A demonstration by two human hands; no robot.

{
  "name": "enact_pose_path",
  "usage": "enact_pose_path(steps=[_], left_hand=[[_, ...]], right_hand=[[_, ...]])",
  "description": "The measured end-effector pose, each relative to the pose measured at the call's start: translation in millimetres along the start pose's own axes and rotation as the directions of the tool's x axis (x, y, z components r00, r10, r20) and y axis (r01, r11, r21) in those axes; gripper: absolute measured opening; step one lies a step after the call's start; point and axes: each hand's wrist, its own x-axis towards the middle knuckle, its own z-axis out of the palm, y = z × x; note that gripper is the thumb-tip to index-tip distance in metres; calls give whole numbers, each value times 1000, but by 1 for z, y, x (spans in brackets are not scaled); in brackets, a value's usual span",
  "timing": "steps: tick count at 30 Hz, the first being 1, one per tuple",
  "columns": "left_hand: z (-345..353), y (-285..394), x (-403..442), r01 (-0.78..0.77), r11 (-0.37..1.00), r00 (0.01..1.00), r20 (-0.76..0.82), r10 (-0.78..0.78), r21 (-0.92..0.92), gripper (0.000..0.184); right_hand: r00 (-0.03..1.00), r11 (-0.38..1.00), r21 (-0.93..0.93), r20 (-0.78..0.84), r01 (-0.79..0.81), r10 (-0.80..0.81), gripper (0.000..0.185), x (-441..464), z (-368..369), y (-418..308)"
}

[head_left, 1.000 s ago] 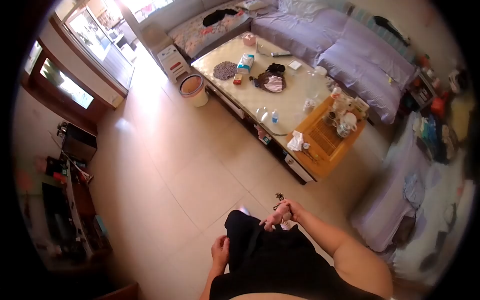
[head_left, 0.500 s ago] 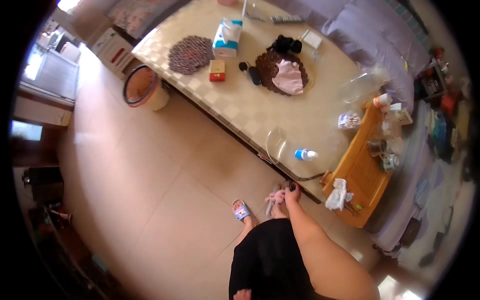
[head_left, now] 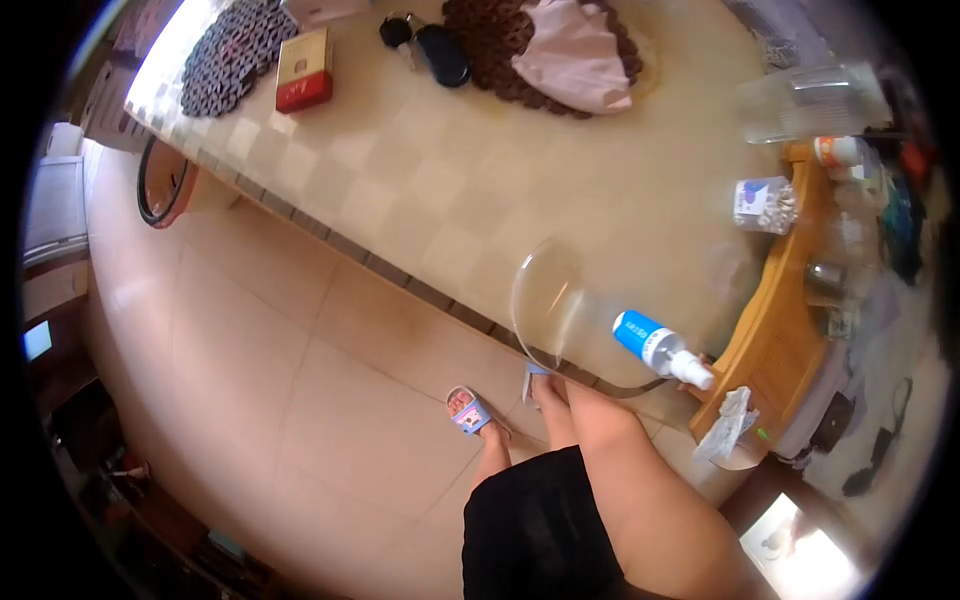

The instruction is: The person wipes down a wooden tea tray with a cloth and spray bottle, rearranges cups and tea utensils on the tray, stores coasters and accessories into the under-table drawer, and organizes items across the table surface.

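**Right arm reaches to the table's edge, both hands out of sight**

Head view: the right arm [head_left: 650,490] stretches up from the lower right to the near edge of the table [head_left: 430,180], where its far end passes out of sight. The right hand is hidden there, so I cannot tell whether it is wide, narrow or holding anything. The left hand is outside the view, and its state cannot be told either.

Nearest the end of the arm, on the table, are a clear curved piece [head_left: 519,285] and a spray bottle [head_left: 645,345] with a blue label, its white nozzle pointing toward a wooden tray [head_left: 775,370]. A crumpled tissue [head_left: 728,425] lies at the tray's near end. A tub of cotton swabs [head_left: 765,205] sits just beside the tray. Farther up the table, a pink cloth [head_left: 575,55] lies on a brown mat [head_left: 485,70], beside a black key fob [head_left: 442,55]. A red and gold box [head_left: 304,75] is near a grey mat [head_left: 235,60]. Slippers [head_left: 467,412] are on the person's feet below.
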Motion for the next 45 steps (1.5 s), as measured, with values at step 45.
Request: enact_pose_path(steps=[45], left_hand=[[-74, 170, 38, -141, 969, 975, 199, 100, 202, 19]], right_hand=[[692, 895, -352, -574, 275, -438, 51, 104, -682, -304]])
